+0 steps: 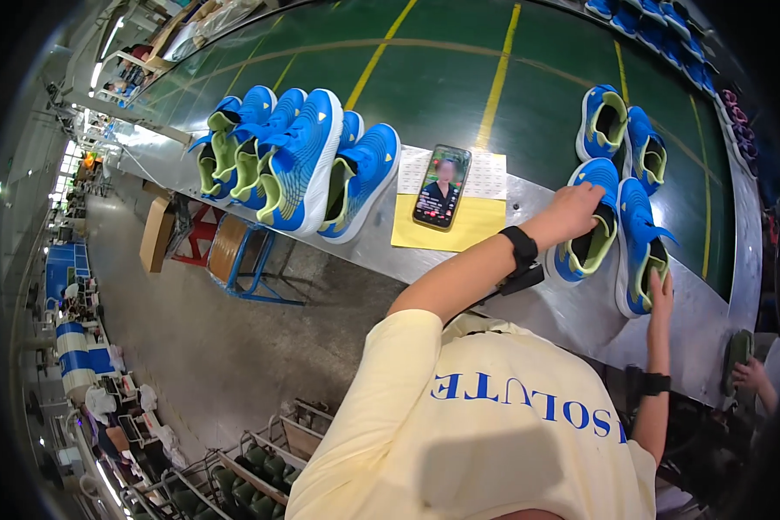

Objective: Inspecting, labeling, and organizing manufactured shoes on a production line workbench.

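At the right part of the workbench stand two blue sneakers with lime-green linings, side by side. My left hand (570, 213) is closed on the collar of the left blue sneaker (600, 176), fingers at its opening. My right hand (661, 295) grips the heel of the right blue sneaker (634, 227), thumb and fingers about the collar; part of the grip is hidden. Just beyond them, another pair of blue sneakers (605, 113) rests on the green belt, with toes pointing away. A black band is on each of my wrists.
Several blue sneakers (308, 165) stand at the left bench edge. Between the groups, a phone (443, 187) lies on yellow and printed paper (407, 227). More shoes (659, 30) line the far right. A blue-framed stool (238, 251) is below; another person's hand (751, 374) shows at right.
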A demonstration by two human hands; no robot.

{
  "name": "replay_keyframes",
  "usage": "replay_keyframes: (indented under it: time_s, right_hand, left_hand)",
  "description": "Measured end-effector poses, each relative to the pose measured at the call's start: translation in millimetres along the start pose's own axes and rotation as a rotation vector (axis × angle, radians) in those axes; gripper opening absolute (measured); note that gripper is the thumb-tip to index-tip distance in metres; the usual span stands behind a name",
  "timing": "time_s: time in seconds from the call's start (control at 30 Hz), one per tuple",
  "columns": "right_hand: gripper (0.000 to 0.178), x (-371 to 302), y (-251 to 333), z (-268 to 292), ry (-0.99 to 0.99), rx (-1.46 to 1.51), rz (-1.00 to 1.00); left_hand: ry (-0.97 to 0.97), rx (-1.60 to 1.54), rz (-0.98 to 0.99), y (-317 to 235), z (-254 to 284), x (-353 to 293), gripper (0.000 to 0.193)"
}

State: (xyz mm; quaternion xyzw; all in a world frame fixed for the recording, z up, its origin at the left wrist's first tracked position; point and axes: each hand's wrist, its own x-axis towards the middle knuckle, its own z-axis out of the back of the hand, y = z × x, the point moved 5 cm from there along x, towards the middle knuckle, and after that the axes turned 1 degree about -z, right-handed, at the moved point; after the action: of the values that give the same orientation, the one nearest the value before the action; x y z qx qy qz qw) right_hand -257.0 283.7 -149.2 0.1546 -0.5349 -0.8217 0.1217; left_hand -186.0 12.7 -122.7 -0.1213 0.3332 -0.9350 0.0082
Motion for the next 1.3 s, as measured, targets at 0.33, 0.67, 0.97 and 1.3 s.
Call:
replay_keyframes:
  time_s: [0.33, 0.67, 0.97, 1.3]
  right_hand:
    - [0.072, -58.6, 35.8, -75.8, 0.181, 0.078, -0.261]
    - [0.065, -56.7, -5.0, -49.8, 0.091, 0.129, -0.304]
    - [0.062, -65.4, 6.4, -87.6, 0.089, -0.151, -0.112]
    - [0.052, -70.1, 16.4, -83.4, 0.001, -0.227, 0.105]
  left_hand:
    - [-0.200, -0.283, 0.119, 2.0, 24.1, -23.5, 0.053]
    - [-0.057, 0.102, -0.206, -79.1, -9.7, -66.5, 0.065]
    - [0.355, 0.338, -0.227, -75.8, -8.1, -82.2, 0.055]
    - [0.287, 0.309, -0.236, -74.0, -13.6, -74.3, 0.048]
